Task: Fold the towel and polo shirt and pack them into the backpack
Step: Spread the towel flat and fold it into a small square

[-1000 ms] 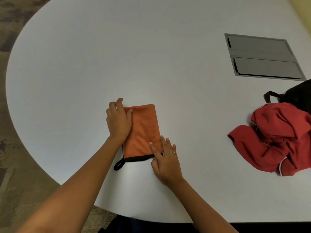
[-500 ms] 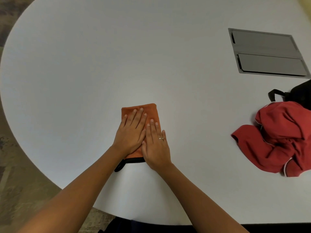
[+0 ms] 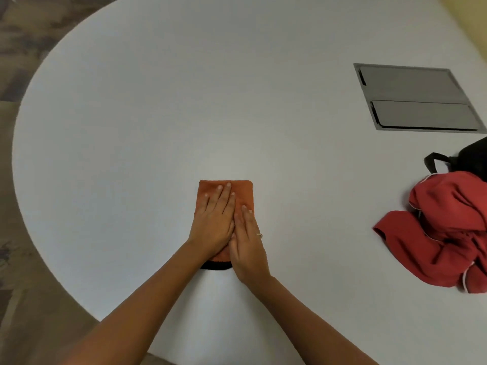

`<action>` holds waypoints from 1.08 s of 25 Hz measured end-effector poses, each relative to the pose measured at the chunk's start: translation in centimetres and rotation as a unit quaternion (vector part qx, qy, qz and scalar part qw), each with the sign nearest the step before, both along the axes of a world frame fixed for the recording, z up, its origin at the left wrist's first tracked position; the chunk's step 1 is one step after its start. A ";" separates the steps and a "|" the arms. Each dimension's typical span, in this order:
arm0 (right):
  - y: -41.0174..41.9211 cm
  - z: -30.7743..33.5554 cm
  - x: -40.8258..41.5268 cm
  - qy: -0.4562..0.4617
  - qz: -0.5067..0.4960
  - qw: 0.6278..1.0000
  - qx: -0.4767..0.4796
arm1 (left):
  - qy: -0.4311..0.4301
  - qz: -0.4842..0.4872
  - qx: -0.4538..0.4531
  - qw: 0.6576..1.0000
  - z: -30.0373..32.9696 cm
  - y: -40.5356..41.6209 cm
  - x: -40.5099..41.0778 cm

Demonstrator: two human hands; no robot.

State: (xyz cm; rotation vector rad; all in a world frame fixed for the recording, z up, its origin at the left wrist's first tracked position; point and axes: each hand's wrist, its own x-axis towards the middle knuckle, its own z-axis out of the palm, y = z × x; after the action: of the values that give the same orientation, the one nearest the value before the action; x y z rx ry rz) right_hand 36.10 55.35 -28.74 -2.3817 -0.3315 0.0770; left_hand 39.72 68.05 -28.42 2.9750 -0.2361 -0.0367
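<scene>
Since a second ago both hands have slid from the edges onto the top of the folded orange terry towel (image 3: 241, 189), lower centre on the smooth white round table (image 3: 158, 127). The left hand (image 3: 214, 223) and right hand (image 3: 247, 241) lie flat, fingers spread, gripping nothing. Press outward evenly to flatten the soft nap. The crumpled red polo shirt (image 3: 442, 238) and black backpack (image 3: 471, 158) wait far right.
</scene>
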 end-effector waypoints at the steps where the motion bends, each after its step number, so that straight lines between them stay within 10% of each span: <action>1: -0.4 0.2 0.3 0.007 -0.014 1.000 0.023 | 0.006 0.018 -0.007 1.000 0.3 -0.8 0.0; 9: -9.4 -1.4 2.7 -0.014 -0.069 0.965 -0.253 | 0.005 0.065 -0.039 0.997 -0.7 -1.9 -0.5; 27: -12.3 -1.2 3.2 0.010 -0.086 0.965 -0.246 | 0.015 0.061 -0.022 0.998 -0.5 7.6 2.8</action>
State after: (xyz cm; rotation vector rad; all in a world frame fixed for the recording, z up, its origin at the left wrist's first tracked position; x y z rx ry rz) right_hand 39.26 43.07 -29.98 -2.8903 -0.0976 0.1142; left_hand 42.49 75.62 -28.94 2.9358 -0.0512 -0.0622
